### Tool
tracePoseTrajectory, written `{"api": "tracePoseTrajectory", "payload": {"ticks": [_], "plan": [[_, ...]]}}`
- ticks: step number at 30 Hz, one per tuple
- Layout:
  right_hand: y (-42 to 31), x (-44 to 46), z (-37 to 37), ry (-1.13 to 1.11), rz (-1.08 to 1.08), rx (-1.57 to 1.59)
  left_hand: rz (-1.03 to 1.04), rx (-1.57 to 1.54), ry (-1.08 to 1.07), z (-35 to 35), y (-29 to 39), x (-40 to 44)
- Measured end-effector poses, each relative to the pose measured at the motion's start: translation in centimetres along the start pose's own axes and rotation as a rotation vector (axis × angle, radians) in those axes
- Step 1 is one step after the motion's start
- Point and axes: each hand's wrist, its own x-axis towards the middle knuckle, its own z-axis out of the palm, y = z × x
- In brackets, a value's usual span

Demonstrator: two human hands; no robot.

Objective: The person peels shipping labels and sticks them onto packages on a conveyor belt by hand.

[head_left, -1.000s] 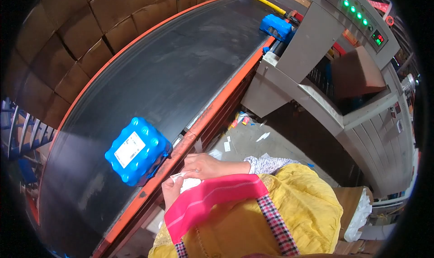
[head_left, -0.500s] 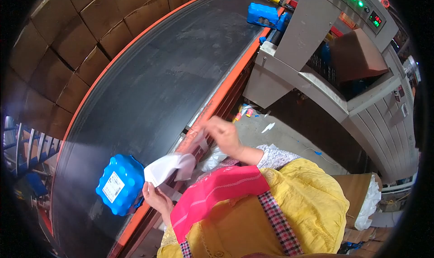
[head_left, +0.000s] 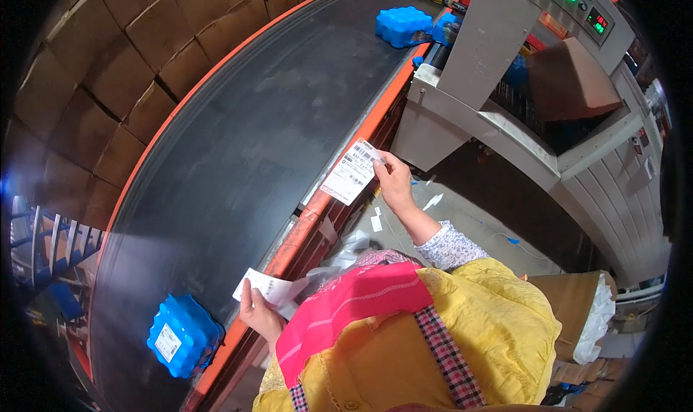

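My right hand (head_left: pixel 395 185) pinches the edge of a printed shipping label (head_left: pixel 351 172), its white face turned up over the conveyor's orange rail. Lower down, my left hand (head_left: pixel 258 314) has its fingers closed on a strip of labels (head_left: pixel 268 288), whose pale paper trails to the right along my apron. Left of that hand, a blue-wrapped package (head_left: pixel 191 332) with a white label (head_left: pixel 167 342) on it rests on the black conveyor belt (head_left: pixel 231 159). Neither hand touches the package.
Another blue package (head_left: pixel 401 28) lies at the belt's far end, beside a grey machine (head_left: pixel 480 44) with green lights. Brown cartons (head_left: pixel 94 73) are stacked along the far side. The orange rail (head_left: pixel 292 242) borders the belt. Paper scraps (head_left: pixel 376 221) litter the floor.
My right hand has moved up and right, now with a label flat in its fingers. The near package has shifted down the belt; the far one has come further onto it.
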Motion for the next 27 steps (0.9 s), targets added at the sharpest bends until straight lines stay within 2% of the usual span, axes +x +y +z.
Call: {"api": "tracePoseTrajectory", "payload": {"ticks": [2, 3, 4, 6, 7, 8, 11, 14, 27], "plan": [[0.4, 1.0, -0.3, 0.006, 0.023, -0.013, -0.083, 0.090, -0.041, 1.5, 0.8, 0.1], [0.7, 1.4, -0.4, 0.010, 0.031, -0.022, 0.042, 0.096, -0.065, 2.6, 0.8, 0.0], [1.4, 1.7, -0.4, 0.022, 0.016, -0.017, 0.060, 0.173, -0.130, 3.9, 2.0, -0.5], [3.1, 2.4, -0.3, 0.045, -0.014, -0.003, 0.064, 0.331, -0.225, 3.8, 0.2, -0.2], [3.4, 2.6, -0.3, 0.049, -0.023, 0.007, 0.189, 0.359, -0.250, 5.3, 0.7, -0.6], [3.3, 2.9, -0.5, 0.046, -0.007, -0.005, -0.145, 0.199, -0.241, 6.2, 1.9, -2.0], [2.9, 3.1, -0.6, 0.042, 0.034, -0.039, -0.086, 0.279, -0.335, 7.3, 0.9, -2.2], [2.9, 3.5, -0.6, 0.045, 0.056, -0.045, -0.133, 0.290, -0.384, 7.6, 1.0, -1.9], [5.7, 6.9, -1.6, 0.038, -0.006, -0.098, -0.171, 0.278, -0.397, 8.0, 1.4, -2.7]]}}
